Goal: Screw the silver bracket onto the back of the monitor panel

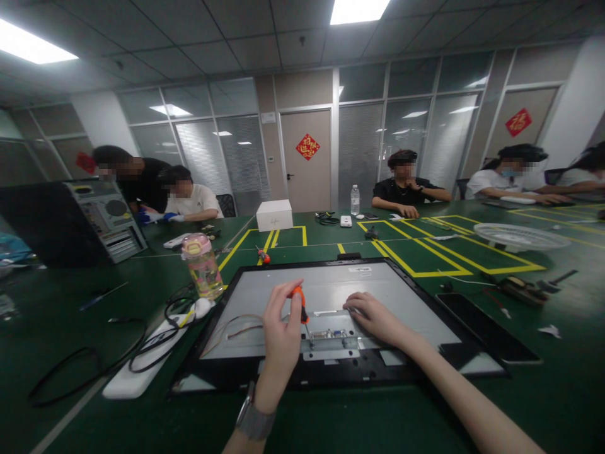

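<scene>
A flat monitor panel with a grey metal back and black frame lies before me on the green table. My left hand is closed around an orange and black screwdriver, its shaft pointing down at a metal bracket with video ports. My right hand lies on the panel with its fingers stretched out, beside the bracket's upper right edge. Thin loose wires run across the panel left of my left hand. Whether the screwdriver's tip sits in a screw is too small to tell.
Left of the panel are a white power strip, black cables and a pink-lidded bottle. A computer tower stands farther left. A black slab and a tool lie right. Several people sit or stand across the table.
</scene>
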`<action>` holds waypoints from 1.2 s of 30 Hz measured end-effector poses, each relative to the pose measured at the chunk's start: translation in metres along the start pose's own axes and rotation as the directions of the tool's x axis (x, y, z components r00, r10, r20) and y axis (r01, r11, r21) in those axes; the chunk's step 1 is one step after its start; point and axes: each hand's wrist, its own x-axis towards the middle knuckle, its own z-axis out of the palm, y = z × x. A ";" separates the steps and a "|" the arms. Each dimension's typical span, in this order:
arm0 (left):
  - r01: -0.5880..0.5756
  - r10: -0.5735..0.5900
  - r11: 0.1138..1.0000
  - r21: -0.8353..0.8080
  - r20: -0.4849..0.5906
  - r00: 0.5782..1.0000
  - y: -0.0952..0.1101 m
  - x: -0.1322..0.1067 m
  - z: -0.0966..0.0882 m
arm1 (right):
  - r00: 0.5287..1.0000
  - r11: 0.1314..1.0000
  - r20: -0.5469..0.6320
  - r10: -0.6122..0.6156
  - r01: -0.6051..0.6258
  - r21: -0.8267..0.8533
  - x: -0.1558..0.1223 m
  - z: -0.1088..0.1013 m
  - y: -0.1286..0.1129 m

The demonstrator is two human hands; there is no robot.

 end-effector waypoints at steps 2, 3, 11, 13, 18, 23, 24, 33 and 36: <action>0.006 -0.006 1.000 -0.001 -0.005 1.000 0.000 0.000 0.000 | 1.000 1.000 0.002 -0.006 0.006 -0.002 0.000 0.001 0.001; 0.003 -0.003 1.000 -0.003 -0.006 1.000 0.000 0.000 0.000 | 1.000 1.000 0.002 -0.007 0.007 -0.003 0.000 0.001 0.002; -0.029 0.029 1.000 0.011 -0.004 1.000 0.004 0.000 0.000 | 1.000 1.000 0.013 -0.016 0.016 -0.023 0.002 0.001 0.002; -0.036 0.036 0.999 0.020 -0.007 0.999 0.005 0.000 0.000 | 1.000 1.000 0.008 -0.017 0.017 -0.018 0.001 0.000 0.001; -0.049 0.051 0.998 0.050 -0.038 0.998 0.002 0.000 0.001 | 1.000 1.000 -0.006 -0.013 0.013 0.000 0.001 -0.001 -0.002; -0.048 0.048 0.999 0.002 -0.008 0.999 0.002 -0.001 -0.001 | 1.000 1.000 -0.001 -0.005 0.005 -0.005 0.001 -0.002 -0.004; -0.051 0.051 0.999 -0.003 -0.001 0.999 0.003 -0.001 -0.001 | 1.000 1.000 -0.002 -0.005 0.005 -0.006 0.001 -0.002 -0.005; -0.050 0.050 0.999 -0.013 0.016 0.999 0.004 0.000 0.000 | 1.000 1.000 0.005 -0.004 0.004 -0.006 0.001 -0.001 -0.004; -0.052 0.052 0.998 0.018 -0.011 0.999 0.004 0.000 0.000 | 1.000 1.000 0.002 -0.001 0.001 -0.002 0.001 -0.001 -0.004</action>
